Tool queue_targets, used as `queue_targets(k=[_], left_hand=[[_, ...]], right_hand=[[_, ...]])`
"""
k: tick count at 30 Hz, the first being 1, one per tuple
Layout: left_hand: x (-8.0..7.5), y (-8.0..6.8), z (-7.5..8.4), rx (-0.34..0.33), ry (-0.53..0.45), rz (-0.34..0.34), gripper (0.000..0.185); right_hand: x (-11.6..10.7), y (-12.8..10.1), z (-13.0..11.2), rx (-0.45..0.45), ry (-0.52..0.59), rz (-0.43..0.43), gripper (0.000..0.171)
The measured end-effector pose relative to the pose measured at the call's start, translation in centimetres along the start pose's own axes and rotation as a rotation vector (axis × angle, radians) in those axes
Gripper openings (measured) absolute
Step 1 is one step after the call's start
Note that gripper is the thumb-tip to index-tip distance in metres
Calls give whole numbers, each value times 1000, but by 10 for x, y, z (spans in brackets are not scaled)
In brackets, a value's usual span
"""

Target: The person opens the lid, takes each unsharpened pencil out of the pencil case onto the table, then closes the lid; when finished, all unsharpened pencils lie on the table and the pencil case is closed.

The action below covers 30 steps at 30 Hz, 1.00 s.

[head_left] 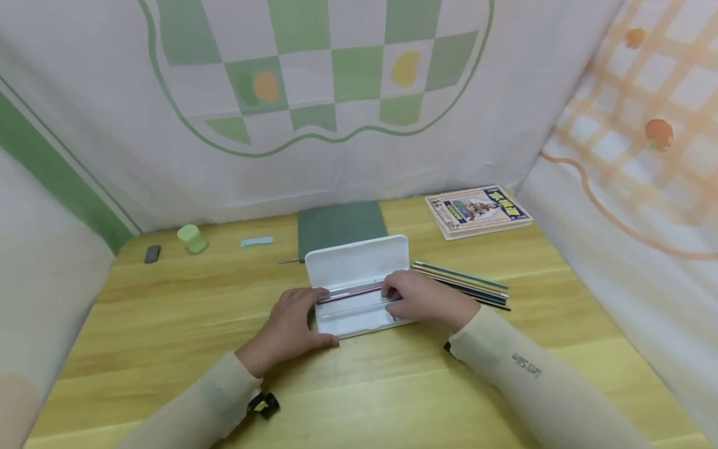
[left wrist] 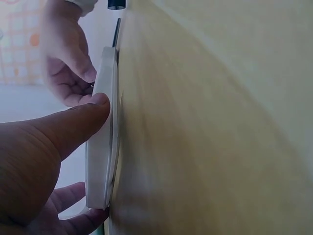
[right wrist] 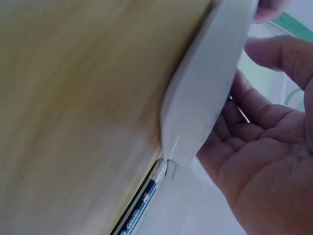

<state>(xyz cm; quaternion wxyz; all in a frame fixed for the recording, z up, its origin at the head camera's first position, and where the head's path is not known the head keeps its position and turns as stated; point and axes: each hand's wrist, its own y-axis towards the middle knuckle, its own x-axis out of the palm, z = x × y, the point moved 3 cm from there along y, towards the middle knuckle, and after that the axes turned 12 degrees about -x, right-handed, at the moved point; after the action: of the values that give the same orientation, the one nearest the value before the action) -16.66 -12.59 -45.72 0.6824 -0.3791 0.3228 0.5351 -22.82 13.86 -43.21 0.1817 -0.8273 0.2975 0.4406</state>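
Observation:
A white pencil case [head_left: 359,262] lies on the table with its lid raised. My left hand [head_left: 291,324] grips its left end, thumb at the front edge and fingers behind; the left wrist view shows the thumb [left wrist: 100,99] on the case's side. A dark red pencil [head_left: 353,293] lies lengthwise inside, near a clear strip. My right hand [head_left: 423,299] reaches into the right end, fingers loosely bent over the pencil's end. In the right wrist view its thumb [right wrist: 266,53] stands apart from the fingers. The fingertips are partly hidden behind the case wall [right wrist: 205,88].
Several pencils [head_left: 465,284] lie right of the case. Behind it is a dark green notebook [head_left: 342,224], with a book [head_left: 477,211] at the back right. At the back left are a grey eraser [head_left: 152,254], a green container [head_left: 192,238] and a light blue strip [head_left: 257,241].

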Motion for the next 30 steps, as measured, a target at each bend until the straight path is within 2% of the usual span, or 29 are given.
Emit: queue_targets(k=[5, 11, 21, 30], left_hand=[[-1, 0, 1, 2, -1, 2, 95], [-1, -2, 3, 8, -1, -6, 94], [-2, -2, 4, 4, 4, -7, 95], [-2, -1, 3, 3, 7, -7, 96]], right_hand=[[1, 3, -1, 15, 36, -43, 18], [2, 6, -2, 24, 64, -79, 8], [3, 9, -2, -3, 62, -41, 3], [-3, 4, 0, -26, 109, 54, 6]])
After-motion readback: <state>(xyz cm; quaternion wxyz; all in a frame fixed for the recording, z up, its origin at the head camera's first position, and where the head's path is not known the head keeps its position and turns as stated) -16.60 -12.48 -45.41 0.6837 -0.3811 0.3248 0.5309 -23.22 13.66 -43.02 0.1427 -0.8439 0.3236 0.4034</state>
